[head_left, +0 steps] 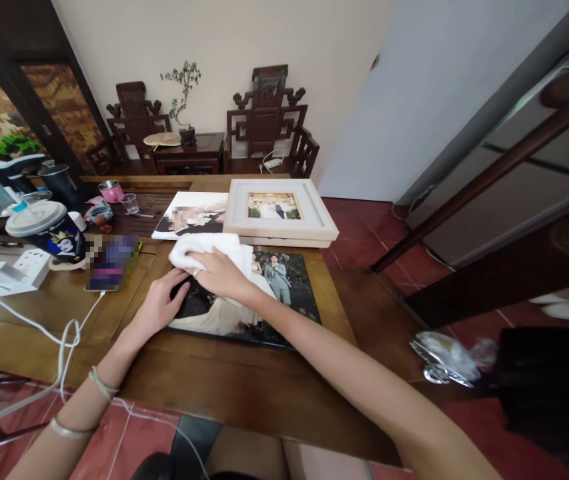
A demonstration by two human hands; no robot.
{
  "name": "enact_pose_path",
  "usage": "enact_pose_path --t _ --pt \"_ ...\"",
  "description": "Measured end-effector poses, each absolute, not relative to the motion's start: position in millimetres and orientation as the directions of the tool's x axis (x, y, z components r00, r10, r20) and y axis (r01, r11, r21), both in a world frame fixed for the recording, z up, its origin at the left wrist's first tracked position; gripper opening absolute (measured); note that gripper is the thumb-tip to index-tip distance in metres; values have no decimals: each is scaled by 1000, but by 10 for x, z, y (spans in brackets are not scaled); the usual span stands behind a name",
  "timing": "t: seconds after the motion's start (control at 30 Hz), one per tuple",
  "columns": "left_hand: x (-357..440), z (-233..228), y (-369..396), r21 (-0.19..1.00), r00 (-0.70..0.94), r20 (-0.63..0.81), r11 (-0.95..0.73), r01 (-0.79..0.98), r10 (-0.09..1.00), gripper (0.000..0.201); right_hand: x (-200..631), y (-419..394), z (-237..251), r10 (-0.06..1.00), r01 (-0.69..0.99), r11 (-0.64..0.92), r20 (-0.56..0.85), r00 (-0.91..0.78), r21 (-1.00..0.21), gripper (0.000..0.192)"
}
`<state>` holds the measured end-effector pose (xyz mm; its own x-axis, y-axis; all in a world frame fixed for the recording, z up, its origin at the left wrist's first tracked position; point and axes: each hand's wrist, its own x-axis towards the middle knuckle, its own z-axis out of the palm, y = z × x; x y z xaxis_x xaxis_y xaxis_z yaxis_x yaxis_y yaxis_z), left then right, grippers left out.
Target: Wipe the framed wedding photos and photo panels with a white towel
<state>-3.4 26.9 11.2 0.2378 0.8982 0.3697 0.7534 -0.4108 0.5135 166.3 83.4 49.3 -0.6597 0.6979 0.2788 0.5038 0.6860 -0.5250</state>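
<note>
Right hand (217, 270) lay palm-down, fingers loosely curled, pressing a white cloth (209, 248) onto the upper left part of a large photo print (264, 300) that lay flat on the wooden bench (244, 380). Left hand (160, 305) rested open and flat, fingers spread, on the print's left edge, grasping nothing. Pictures counted: three, namely the large print under the hands, a smaller unframed print (191, 215) beyond it, and one pale framed photo (280, 210) just right of that, its frame overlapping the far edge of the large print. Left side of bench: one lidded dark cup (49, 230) with a printed figure, contents hidden; one pink cup (112, 191); one small clear cup (131, 203), contents not discernible; one white power strip (28, 267); one phone (113, 263) with a white cable (67, 333) plugged in, trailing off the near edge. Beyond the bench: two carved dark chairs (269, 117) flanking a small table bearing one potted plant (185, 100).
</note>
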Motion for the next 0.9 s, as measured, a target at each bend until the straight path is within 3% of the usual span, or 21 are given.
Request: enact_pose_path --t 0.27,0.6,0.77,0.9 --pt "-54 86 277 537 216 339 -377 755 916 42 2139 814 486 759 548 598 192 -622 -585 37" --pt "-45 71 211 563 239 346 -404 720 907 44 2970 792 284 854 694 508 191 -485 -510 38" --pt "-49 73 180 574 249 335 -407 711 909 45 3022 515 218 766 674 639 226 -602 -370 36" --pt "-36 69 155 581 247 325 -399 710 913 43 3142 133 212 666 586 743 264 -698 -324 31"
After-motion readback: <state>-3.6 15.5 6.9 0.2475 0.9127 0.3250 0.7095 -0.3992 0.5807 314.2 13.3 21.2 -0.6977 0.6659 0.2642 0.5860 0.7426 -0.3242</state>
